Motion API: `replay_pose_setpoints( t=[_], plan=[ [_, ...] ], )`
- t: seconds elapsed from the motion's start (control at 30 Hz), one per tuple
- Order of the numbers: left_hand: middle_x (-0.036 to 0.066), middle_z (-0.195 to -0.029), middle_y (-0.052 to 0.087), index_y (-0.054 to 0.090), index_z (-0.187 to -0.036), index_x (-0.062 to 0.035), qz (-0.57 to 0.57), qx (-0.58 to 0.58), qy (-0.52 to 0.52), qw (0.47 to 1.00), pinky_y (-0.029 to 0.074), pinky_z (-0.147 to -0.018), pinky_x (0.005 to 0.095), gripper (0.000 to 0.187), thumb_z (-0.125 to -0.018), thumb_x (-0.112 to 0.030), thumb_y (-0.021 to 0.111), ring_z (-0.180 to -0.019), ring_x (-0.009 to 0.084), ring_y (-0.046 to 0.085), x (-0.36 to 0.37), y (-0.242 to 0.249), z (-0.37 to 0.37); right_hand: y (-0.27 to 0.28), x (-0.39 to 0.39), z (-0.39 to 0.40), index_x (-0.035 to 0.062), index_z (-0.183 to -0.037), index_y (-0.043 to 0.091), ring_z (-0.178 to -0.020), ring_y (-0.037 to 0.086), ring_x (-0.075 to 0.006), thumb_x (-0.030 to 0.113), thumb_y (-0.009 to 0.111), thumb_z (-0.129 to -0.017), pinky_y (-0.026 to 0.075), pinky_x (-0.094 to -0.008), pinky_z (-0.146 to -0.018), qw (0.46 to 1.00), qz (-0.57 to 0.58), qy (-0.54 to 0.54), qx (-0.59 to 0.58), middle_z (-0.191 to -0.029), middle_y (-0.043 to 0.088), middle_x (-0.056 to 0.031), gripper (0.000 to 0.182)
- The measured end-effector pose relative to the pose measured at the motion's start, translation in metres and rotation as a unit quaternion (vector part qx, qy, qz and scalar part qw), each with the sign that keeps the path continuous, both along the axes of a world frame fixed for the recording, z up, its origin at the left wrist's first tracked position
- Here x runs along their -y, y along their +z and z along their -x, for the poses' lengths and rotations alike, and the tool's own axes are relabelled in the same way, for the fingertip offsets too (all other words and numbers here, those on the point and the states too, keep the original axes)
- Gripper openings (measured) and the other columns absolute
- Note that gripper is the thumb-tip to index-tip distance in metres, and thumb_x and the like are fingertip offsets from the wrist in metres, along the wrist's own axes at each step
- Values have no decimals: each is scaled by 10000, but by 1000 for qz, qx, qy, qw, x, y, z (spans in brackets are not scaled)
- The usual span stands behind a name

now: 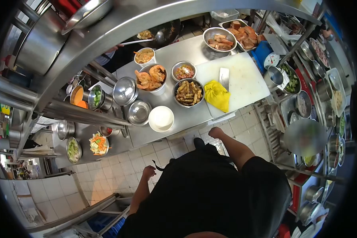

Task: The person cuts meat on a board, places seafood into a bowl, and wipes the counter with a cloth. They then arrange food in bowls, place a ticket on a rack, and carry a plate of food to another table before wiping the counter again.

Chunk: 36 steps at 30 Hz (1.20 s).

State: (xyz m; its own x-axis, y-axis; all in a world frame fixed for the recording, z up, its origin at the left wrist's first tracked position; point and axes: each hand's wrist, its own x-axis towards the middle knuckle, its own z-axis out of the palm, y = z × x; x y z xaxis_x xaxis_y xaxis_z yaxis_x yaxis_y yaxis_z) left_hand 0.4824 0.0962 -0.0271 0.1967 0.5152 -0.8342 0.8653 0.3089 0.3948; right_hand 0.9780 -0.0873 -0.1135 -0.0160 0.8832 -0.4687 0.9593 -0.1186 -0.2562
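Note:
My left hand [148, 171] hangs low beside my dark apron, over the tiled floor, fingers curled and nothing visible in them. An apron string [158, 166] dangles close to it. My right hand [215, 133] is also curled closed, in front of the counter edge and below the white cutting board [246, 79]; I see nothing held. On that board lie a cleaver [224, 77] and a yellow cloth [217, 96], the cloth partly over the cleaver. Left of the board stand a bowl of browned strips [189, 93], a container of large shrimp [150, 78] and a white bowl [161, 119].
A metal shelf frame [119, 29] arches over the counter. Behind it, another person's arm [114, 48] is near a wok [162, 35]. Shelves with several pans and a bowl of greens [290, 79] line the right. Shredded vegetables [99, 143] stand at the left.

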Motion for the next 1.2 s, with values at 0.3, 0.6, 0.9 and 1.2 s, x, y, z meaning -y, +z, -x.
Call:
replay_pose_setpoints(
  t=[0.3,0.6,0.9,1.2],
  plan=[
    [75,-837,650,648,-905,-21,-119,53,-247,960,474,-489,289,167,-764,1,562,-544,182,611,7,-25,42,-68,57,-7,69,-793,690,-657,675,-225,238,510,-786,529,-359,-640,939,206,-271,-46,-830,687,-103,247],
    [66,-881,646,644,-932,-10,-77,56,-274,957,451,-436,281,220,-788,24,481,-600,192,657,2,-58,69,-11,36,5,71,-740,681,-595,661,-197,254,507,-762,524,-341,-626,939,201,-268,-76,-675,672,-76,254],
    [101,-712,623,625,-897,-18,-124,104,-172,972,436,-447,303,227,-749,20,457,-578,204,645,-16,-58,58,-33,-7,11,69,-654,653,-600,649,-211,221,520,-724,516,-370,-625,982,130,-125,-52,-648,662,-76,214],
    [-29,-1092,642,695,-960,-171,-146,-87,-518,839,490,-841,306,310,-653,-203,677,-1018,185,574,14,-38,66,-44,17,26,83,-777,692,-604,667,-183,268,483,-793,519,-355,-639,946,234,-209,-78,-729,683,-59,280]
  ],
)
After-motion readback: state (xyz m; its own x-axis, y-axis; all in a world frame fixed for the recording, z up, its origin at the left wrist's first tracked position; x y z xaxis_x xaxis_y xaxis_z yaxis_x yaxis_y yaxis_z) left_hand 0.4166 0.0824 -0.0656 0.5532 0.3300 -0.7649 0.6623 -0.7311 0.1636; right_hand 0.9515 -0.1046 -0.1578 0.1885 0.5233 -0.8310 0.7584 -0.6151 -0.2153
